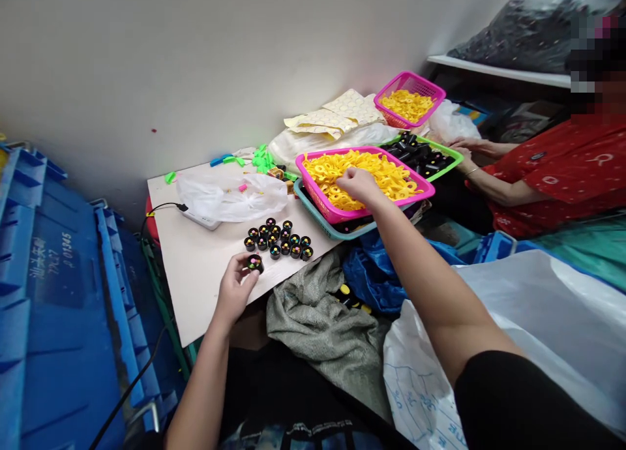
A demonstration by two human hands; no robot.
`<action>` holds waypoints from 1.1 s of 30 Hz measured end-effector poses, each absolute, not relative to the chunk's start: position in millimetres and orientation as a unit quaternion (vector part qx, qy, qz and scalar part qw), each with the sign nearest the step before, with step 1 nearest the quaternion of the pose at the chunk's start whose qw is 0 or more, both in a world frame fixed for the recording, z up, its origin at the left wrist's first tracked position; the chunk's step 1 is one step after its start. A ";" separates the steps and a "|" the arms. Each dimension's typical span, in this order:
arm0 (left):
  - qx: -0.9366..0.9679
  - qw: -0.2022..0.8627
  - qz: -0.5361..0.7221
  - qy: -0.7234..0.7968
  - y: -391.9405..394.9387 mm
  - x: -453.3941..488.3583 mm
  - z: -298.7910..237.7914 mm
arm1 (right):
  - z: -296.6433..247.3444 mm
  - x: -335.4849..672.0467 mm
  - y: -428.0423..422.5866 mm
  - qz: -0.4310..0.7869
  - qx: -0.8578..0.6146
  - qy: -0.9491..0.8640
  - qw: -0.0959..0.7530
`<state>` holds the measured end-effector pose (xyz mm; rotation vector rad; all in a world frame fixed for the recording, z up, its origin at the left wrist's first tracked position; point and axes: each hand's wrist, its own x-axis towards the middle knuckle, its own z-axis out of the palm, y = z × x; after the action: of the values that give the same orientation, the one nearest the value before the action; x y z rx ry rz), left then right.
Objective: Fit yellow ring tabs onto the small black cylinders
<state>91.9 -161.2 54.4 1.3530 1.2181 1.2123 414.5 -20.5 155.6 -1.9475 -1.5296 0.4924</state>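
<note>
Between the thumb and fingers of my left hand (235,287) is a small round black cup (255,263) with coloured bits inside, held above the table's front edge. Several like black cups (275,250) stand grouped on the white table (190,274) just beyond it. My right hand (360,186) reaches into a pink basket (337,215) heaped with yellow plastic ring-shaped pieces (366,169). Its fingers are bent together at the pile, and what they pinch, if anything, is hidden. Under the pink basket sits a teal basket (317,222).
A green basket (450,166) of black parts and another pink basket (409,78) stand farther back. A plastic bag (235,199) and green pieces (264,158) lie on the table. Blue crates (68,293) flank the left, sacks (327,319) the front. A co-worker in red (557,169) sits right.
</note>
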 end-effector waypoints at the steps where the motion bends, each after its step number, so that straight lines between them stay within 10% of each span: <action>1: 0.549 0.483 0.486 0.478 -167.7 98.3 56.8 | 158.3 412.2 -29.8 0.233 -0.690 -0.558 0.397; 6: 0.561 0.554 0.466 0.401 -188.6 124.8 63.1 | 154.1 373.4 -95.8 0.493 -0.375 -0.410 0.670; 12: 0.618 0.523 0.465 0.358 -208.8 131.8 64.3 | 117.7 308.2 -170.8 0.755 -0.264 -0.248 0.546; 33: 0.786 0.305 0.377 0.384 -228.1 158.6 71.5 | 85.6 283.6 -216.9 0.429 -0.542 -0.531 0.490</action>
<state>158.6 -228.1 71.5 2.0805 1.0177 0.9982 283.6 -216.9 85.6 -1.3154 -1.2895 1.0420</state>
